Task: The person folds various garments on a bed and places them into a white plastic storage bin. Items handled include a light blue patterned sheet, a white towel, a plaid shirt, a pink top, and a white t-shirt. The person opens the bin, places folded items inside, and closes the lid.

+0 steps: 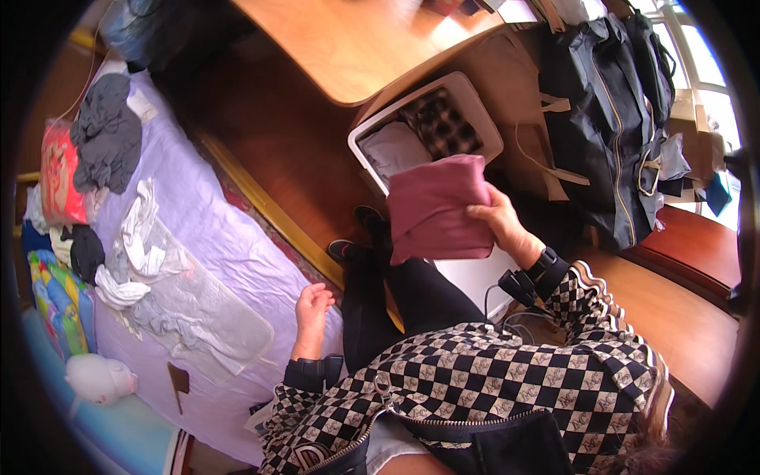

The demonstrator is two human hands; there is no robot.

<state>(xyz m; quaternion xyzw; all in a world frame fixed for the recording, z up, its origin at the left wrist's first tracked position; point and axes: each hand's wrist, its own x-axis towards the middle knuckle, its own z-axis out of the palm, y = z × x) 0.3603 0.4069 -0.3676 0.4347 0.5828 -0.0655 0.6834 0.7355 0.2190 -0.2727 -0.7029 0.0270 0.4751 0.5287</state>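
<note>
A folded maroon cloth [439,211] is gripped at its right edge by my right hand [507,222], thumb on top and fingers hidden beneath. It hangs in front of a white storage bin [496,133] and covers part of the bin's near rim. Inside the bin lie a dark checked fabric [448,122] and a pale grey folded fabric [395,145]. My left hand [313,314] holds nothing; its fingers are loosely curled and apart from the thumb, close to the bed's edge.
Left of me is a bed with a lilac sheet [225,231], bearing loose white garments [142,237], a dark grey garment [107,133] and a white plush toy [101,378]. A wooden table [356,47] stands ahead. A large black bag [599,130] is at the right.
</note>
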